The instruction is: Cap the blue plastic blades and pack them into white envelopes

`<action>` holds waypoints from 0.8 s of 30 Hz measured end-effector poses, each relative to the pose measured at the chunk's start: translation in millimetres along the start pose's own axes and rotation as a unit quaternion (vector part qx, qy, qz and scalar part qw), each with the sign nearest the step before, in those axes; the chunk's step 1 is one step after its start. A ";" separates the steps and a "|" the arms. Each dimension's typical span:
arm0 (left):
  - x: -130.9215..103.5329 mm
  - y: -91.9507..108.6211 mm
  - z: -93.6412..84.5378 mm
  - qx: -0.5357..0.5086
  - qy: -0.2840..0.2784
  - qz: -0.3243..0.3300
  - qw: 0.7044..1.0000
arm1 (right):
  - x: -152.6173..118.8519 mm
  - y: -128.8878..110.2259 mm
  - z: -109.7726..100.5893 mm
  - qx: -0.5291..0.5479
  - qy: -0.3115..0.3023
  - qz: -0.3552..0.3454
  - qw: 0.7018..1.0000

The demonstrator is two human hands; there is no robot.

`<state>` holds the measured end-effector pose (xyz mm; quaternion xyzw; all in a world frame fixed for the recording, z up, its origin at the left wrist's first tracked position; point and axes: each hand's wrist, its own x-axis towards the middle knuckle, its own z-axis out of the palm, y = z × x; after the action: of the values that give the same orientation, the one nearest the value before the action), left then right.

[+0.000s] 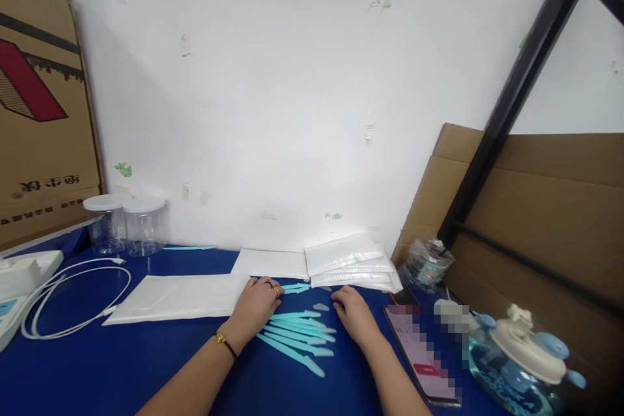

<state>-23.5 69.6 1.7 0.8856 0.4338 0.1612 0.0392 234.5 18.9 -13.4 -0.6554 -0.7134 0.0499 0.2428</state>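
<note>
My left hand (258,302), with a ring and a bracelet, has its fingers curled over the handle ends of a few turquoise eyebrow razors (296,288). Just below it, several more turquoise razors (299,331) lie fanned out on the blue tabletop, blades to the right. My right hand (351,312) rests on the table to the right of them, fingers loosely bent and nothing visible in them. Between the hands lies a small clear plastic piece (320,307). A flat white packet (175,296) extends left from beside my left hand.
Behind the hands are another white packet (273,263) and a stack of them (351,260). To the right sit a phone (419,354), a wrapped cup (428,263) and a blue jug (521,364). At left are lidded jars (146,227), a white cable (80,266) and a carton (43,162).
</note>
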 end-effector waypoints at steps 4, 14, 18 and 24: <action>0.3 0.8 -2.6 0.005 -0.004 -0.011 1.000 | -1.5 -0.7 1.2 -0.010 0.020 0.018 1.000; 0.9 -1.5 -2.4 0.003 -0.004 -0.030 1.000 | 26.9 -14.8 14.1 -0.095 -0.015 0.015 0.995; 1.7 2.0 -5.1 0.050 -0.013 -0.032 0.998 | 28.9 -20.3 16.4 -0.085 -0.007 -0.034 0.996; 3.9 -0.2 -5.6 0.029 -0.051 -0.029 0.998 | 26.5 -11.5 10.6 -0.065 0.004 -0.040 0.997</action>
<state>-23.2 72.4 7.9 0.8803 0.4616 0.1020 0.0401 219.1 45.4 -10.7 -0.6409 -0.7397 -0.0091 0.2047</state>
